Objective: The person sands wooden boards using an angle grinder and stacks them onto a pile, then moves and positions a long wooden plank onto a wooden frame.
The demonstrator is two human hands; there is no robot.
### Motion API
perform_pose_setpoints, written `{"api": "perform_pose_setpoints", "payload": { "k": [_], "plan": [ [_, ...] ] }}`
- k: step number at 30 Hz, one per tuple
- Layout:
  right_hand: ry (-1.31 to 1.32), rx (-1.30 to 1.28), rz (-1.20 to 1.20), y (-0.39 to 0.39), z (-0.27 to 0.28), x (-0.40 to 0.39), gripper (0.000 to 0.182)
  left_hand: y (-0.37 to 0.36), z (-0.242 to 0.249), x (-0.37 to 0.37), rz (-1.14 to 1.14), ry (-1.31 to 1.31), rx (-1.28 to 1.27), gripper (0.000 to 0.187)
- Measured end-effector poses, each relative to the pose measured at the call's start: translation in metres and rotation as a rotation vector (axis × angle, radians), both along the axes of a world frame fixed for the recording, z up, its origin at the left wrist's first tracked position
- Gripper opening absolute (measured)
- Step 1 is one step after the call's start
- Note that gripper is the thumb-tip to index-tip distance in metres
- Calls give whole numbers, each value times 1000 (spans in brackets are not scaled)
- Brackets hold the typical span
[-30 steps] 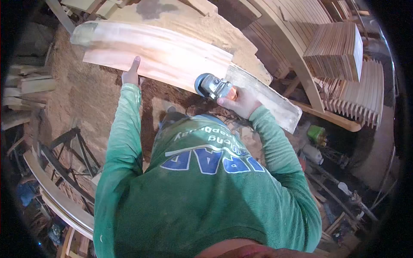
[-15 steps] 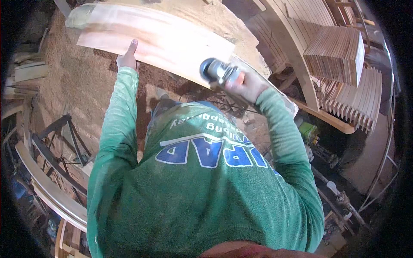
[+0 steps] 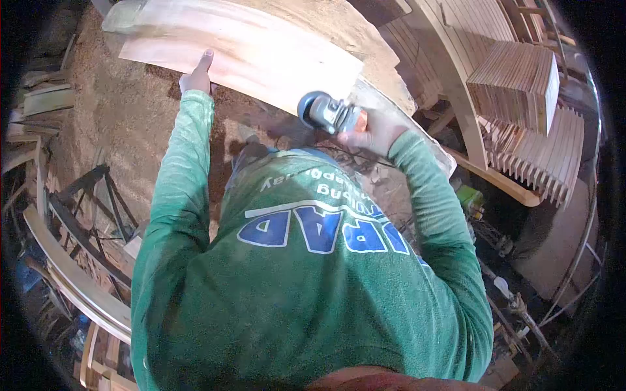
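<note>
A pale curved wooden panel [image 3: 254, 55] stretches across the top of the view, brightly lit, with darker streaks in its grain. My left hand [image 3: 197, 77] grips its near edge, thumb on the upper face and fingers hidden underneath. In my right hand [image 3: 375, 133] is an angle grinder [image 3: 331, 114] with a round dark head and an orange part by the fingers. Its head overlaps the near edge of the panel close to the right end.
Stacked wooden slats [image 3: 515, 81] stand at the right, beside a large curved wooden piece [image 3: 450, 85]. Sawdust [image 3: 124, 117] covers the ground at left. A dark metal frame [image 3: 85, 208] and curved strips [image 3: 78, 280] lie at lower left.
The grinder has shifted slightly left to the panel's near edge and turned a little. My left hand keeps its grip on the panel; the whole view has moved slightly.
</note>
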State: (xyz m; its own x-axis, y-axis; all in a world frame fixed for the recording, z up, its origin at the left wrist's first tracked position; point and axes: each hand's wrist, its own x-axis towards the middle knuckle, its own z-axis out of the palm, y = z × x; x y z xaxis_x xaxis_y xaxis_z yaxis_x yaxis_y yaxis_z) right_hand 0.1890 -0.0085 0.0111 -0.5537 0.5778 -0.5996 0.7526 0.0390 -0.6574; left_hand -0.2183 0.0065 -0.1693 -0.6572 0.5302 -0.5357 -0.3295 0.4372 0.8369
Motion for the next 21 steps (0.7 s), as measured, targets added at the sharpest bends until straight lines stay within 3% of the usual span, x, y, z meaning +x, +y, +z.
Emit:
{"api": "perform_pose_setpoints", "payload": {
  "k": [5, 6, 9, 11, 13, 15, 16, 17, 19, 21],
  "plan": [
    [-161, 93, -310, 63, 3, -10, 72, 0, -16, -10, -54, 51, -52, 76],
    [-118, 39, -401, 66, 4, -16, 68, 1, -13, -9, -66, 58, -41, 78],
    [-176, 47, -227, 43, 1, -25, 64, -3, 13, 2, -101, 62, 30, 82],
    [57, 35, -31, 19, -12, -23, 62, -2, 20, 5, -117, 58, -21, 77],
    [-6, 14, 17, 12, 1, -28, 64, -1, 18, 5, -85, 73, -67, 74],
    [63, -11, -96, 28, -16, -14, 67, -2, 19, 4, -104, 81, -45, 74],
    [-226, 9, -145, 42, 19, -25, 71, -2, 19, 5, -117, 85, -33, 73],
    [-370, -16, -201, 65, 16, -16, 78, -2, 21, 5, -132, 91, -43, 73],
    [-195, -34, -477, 87, -29, 15, 83, -3, 25, 5, -159, 104, -62, 73],
    [-156, 129, -336, 79, -55, 30, 85, -4, 35, 10, -150, 102, -91, 73]
  ]
}}
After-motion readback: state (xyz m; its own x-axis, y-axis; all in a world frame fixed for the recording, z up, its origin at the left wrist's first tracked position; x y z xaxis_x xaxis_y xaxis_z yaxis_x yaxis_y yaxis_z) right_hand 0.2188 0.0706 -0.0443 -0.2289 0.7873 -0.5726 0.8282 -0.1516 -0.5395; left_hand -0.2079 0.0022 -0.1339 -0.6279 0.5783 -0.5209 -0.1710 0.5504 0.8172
